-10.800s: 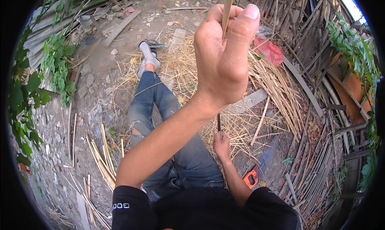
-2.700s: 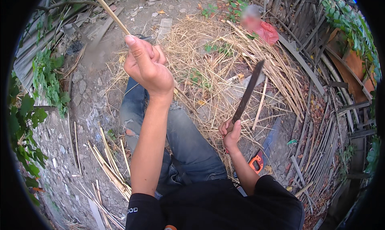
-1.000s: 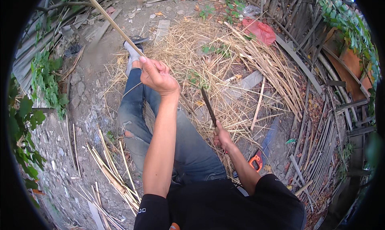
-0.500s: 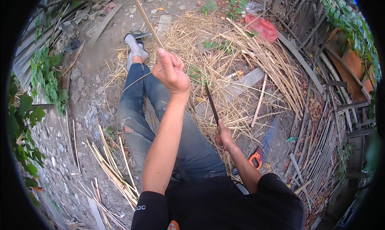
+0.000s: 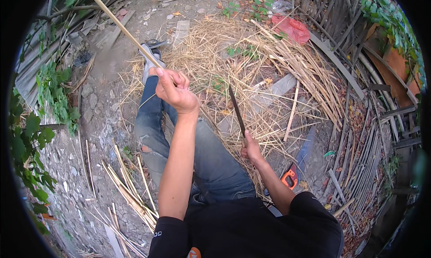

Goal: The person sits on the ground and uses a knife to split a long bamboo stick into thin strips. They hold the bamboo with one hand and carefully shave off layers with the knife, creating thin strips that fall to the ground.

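Observation:
My left hand is closed around one end of a long, pale split strip, which looks like bamboo. The strip slants up and away to the far left, over my outstretched foot. Lower and to the right, my right hand grips the handle of a long, dark-bladed knife. Its blade points away from me, above the straw-coloured shavings, apart from the strip. The handle is mostly hidden inside my fingers.
A handsaw with an orange handle lies right of my legs. Split strips are heaped at the far right and near left. A red plastic bag lies beyond. A wooden fence and leafy vines border the ground.
My left hand has moved left and slightly toward me, and the strip now leans further left. My right hand and the knife have barely moved.

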